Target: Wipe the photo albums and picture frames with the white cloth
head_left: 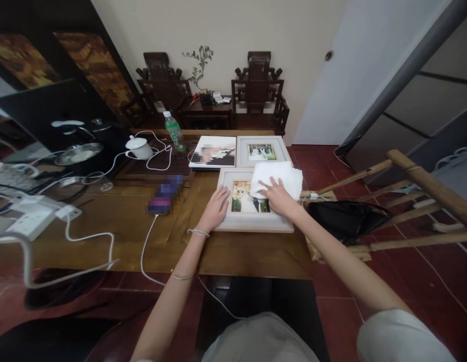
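A light wooden picture frame lies flat on the table, holding a photo partly covered by a white cloth. My left hand rests on the frame's left side, its fingers stretched out. On the right, my right hand presses down on the white cloth, fingers spread over it. The cloth is bunched across the upper right of this frame and overlaps the lower edge of a second picture frame behind it. Left of that one lies a white photo panel showing a blurred picture.
A phone with a charging cable, a green bottle and a lidded white cup stand to the left. Power strips and loose cables crowd the far left. A bamboo chair with a black bag is at the right.
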`<state>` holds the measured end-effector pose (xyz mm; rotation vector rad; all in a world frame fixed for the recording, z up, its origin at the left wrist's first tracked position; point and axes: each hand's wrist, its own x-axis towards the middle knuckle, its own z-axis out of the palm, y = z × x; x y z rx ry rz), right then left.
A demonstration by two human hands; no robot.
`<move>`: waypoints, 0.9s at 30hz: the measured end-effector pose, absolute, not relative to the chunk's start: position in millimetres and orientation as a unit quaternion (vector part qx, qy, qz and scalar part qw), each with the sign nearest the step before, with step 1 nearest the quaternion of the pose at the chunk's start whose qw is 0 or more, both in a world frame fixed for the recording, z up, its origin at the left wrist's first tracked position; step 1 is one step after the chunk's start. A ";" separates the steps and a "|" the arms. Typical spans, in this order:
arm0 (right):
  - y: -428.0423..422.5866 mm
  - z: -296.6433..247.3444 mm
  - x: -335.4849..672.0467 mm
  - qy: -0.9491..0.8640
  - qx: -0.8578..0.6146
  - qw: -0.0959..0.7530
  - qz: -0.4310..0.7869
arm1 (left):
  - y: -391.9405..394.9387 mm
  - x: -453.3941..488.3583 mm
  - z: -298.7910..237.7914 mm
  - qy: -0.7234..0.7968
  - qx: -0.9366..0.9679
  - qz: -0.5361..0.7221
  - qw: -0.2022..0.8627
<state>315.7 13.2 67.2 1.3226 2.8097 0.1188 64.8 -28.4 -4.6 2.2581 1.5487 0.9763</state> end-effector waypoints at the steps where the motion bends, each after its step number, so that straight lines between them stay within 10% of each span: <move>1: 2.9 67.2 314.3 0.906 0.421 0.030 0.032 | -28.1 64.9 -5.0 0.528 0.770 0.338 0.118; 12: -93.4 87.0 317.0 0.912 0.379 0.041 -0.153 | -29.6 66.4 -4.6 0.530 0.771 0.335 0.114; 27: 57.9 64.0 289.7 0.876 0.481 -0.043 0.017 | -26.5 62.8 -6.5 0.520 0.771 0.343 0.133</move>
